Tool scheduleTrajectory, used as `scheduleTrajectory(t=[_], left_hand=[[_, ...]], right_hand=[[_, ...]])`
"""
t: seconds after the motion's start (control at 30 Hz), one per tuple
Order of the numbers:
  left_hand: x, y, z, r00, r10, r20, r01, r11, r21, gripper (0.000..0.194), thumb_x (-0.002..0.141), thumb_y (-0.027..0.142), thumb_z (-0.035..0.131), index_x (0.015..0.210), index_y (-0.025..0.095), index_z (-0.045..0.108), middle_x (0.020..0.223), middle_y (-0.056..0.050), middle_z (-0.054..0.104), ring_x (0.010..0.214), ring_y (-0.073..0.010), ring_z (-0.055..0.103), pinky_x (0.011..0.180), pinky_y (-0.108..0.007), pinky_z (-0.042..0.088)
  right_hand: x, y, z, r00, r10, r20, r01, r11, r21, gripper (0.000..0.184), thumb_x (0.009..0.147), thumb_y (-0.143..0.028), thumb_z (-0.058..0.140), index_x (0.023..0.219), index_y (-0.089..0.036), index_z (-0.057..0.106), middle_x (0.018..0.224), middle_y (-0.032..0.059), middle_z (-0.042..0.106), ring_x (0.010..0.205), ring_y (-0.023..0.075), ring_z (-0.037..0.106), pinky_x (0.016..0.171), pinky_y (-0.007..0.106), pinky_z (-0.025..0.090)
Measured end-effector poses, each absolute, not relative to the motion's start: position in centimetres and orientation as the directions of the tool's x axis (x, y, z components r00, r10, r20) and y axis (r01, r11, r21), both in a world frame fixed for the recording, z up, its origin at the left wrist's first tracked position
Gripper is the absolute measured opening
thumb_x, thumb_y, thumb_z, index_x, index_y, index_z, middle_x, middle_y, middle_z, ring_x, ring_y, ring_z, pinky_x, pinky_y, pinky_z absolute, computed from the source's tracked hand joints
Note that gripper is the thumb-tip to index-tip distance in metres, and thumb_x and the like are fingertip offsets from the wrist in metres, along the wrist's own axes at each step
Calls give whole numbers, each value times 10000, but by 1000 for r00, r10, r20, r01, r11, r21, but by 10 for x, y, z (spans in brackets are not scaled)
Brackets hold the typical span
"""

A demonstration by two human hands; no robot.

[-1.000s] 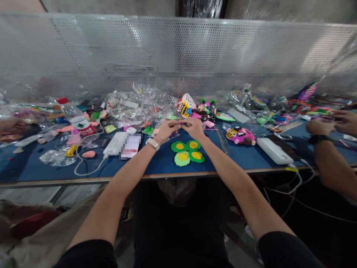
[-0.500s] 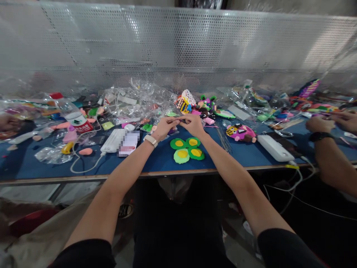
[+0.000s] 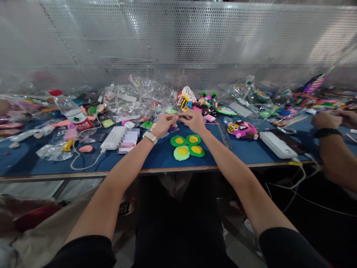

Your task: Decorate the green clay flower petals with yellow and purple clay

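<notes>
A perforated metal screen (image 3: 134, 41) is fronted by the blue surface (image 3: 156, 160). The left hand (image 3: 162, 125) and right hand (image 3: 195, 121) are held just beyond four green discs (image 3: 196, 150), each already topped with yellow. Between narrowed fingers, a small, indistinct piece (image 3: 182, 117) is pinched, not yet laid down.

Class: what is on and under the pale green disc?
A yellow piece lies on the disc. Blue table shows along its near edge; what is directly under it cannot be seen.
</notes>
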State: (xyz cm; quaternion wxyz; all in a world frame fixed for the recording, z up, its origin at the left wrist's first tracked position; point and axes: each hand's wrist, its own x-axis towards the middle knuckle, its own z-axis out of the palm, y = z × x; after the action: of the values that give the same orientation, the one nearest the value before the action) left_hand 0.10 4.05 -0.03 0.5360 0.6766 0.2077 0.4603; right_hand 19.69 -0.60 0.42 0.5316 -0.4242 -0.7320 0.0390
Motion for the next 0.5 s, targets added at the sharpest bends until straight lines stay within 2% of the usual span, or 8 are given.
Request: scheduleTrajectory(t=[0.13, 0.27, 0.37, 0.5], left_hand=[[2, 41, -1, 479, 770, 422, -171, -389, 905, 621, 753, 762, 918, 777, 158, 774, 568, 16, 560, 538, -93, 472, 538, -249, 313], [1, 43, -2, 450, 767, 458, -127, -452, 883, 591, 813, 715, 888, 699, 155, 737, 571, 6, 576, 546, -94, 485, 546, -249, 323], [1, 45, -2, 423, 796, 432, -154, -407, 900, 485, 786, 623, 927, 860, 157, 817, 593, 17, 600, 557, -102, 503, 554, -247, 354], [3, 44, -3, 434, 828, 354, -229, -278, 933, 429, 734, 486, 976, 965, 151, 840, 617, 22, 617, 556, -94, 502, 546, -241, 355]], right_hand=[[201, -2, 3, -118, 627, 770, 610, 658, -442, 181, 1009, -344, 803, 1035, -198, 908, 717, 16, 641, 667, 175, 518, 701, 330, 431], [203, -3, 4, -184, 633, 752, 650, 653, -390, 248, 1025, -411, 801, 1117, -203, 900, 761, 25, 670, 700, 183, 542, 719, 332, 431], [205, -4, 6, -213, 649, 730, 667, 643, -377, 320, 1030, -444, 797, 1215, -198, 883, 771, 25, 674, 700, 188, 553, 708, 331, 424], [211, -4, 9, -218, 643, 734, 711, 620, -333, 274, 1059, -403, 766, 1196, -200, 889, 829, 51, 727, 743, 200, 618, 742, 327, 460]])
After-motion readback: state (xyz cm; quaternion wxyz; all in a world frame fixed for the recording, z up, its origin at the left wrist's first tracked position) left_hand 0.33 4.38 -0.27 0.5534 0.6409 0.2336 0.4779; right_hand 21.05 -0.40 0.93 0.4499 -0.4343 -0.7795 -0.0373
